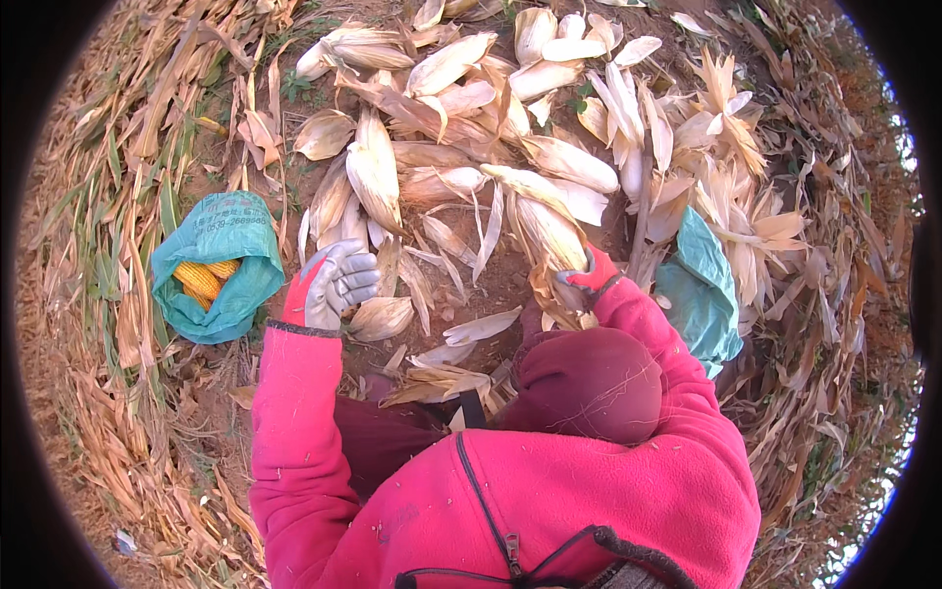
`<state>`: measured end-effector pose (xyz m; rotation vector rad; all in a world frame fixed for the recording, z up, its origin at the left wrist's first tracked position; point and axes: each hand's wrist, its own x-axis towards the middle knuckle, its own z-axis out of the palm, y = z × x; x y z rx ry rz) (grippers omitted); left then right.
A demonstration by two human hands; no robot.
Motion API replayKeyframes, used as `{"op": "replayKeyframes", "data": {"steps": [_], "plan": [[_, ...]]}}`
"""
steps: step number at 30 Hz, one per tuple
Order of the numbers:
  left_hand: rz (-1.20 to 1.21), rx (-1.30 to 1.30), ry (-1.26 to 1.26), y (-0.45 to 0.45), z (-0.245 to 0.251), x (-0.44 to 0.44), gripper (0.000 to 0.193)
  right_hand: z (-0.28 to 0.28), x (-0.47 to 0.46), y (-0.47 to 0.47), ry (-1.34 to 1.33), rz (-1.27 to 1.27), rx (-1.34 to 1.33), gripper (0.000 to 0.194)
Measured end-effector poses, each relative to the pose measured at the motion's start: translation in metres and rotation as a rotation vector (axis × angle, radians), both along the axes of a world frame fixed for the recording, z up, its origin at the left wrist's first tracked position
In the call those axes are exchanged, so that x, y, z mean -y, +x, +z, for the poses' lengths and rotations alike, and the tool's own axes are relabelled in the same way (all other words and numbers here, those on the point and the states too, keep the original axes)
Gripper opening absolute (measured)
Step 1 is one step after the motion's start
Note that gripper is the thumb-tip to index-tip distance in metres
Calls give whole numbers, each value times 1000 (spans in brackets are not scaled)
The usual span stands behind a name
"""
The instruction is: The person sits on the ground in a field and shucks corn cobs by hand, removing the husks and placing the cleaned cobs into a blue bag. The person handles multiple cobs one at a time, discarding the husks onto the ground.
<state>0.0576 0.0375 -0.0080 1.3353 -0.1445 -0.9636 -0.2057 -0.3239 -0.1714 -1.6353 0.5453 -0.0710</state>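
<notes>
My right hand (589, 274), in a red and grey work glove, grips the lower part of a corn ear in its dry husk (546, 228). The ear tilts up and to the left, above my bent knee (596, 383). My left hand (340, 283), in a matching glove, is raised with its grey palm in view. Its fingers are half bent and nothing shows in them. Left of that hand stands a green woven sack (221, 294), its mouth wide and a few bare yellow corn cobs (199, 280) inside.
A pile of unhusked corn ears (441, 147) lies on the soil ahead. Loose husks (736, 199) heap up at the right, beside another green woven sack (699, 287), crumpled. Dry stalks and leaves (110, 258) border both sides. Torn husks (449, 379) lie near my legs.
</notes>
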Motion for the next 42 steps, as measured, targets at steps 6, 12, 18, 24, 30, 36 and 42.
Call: {"op": "replayKeyframes", "data": {"steps": [6, 12, 18, 24, 30, 36, 42], "plan": [[-310, -372, -147, -16, 20, 19, 87, 139, -10, 37, -1054, 307, 283, 95], [-452, -262, 20, -74, 22, 28, 59, 249, -42, 72, -1306, 755, 364, 88], [-239, -257, -235, -73, 64, 13, 57, 328, -54, 120, -1525, 593, 538, 77], [-33, -163, -337, -38, 44, 25, 66, 330, -59, 172, -331, -375, 840, 46], [156, 583, -268, -49, 39, 18, 68, 336, -94, 198, 483, -190, 694, 96], [-91, 461, -311, -80, 20, 31, 80, 301, -90, 189, 770, -190, 664, 48], [-142, 448, -270, -86, -15, 22, 59, 307, -107, 189, 855, 70, 726, 41]]}}
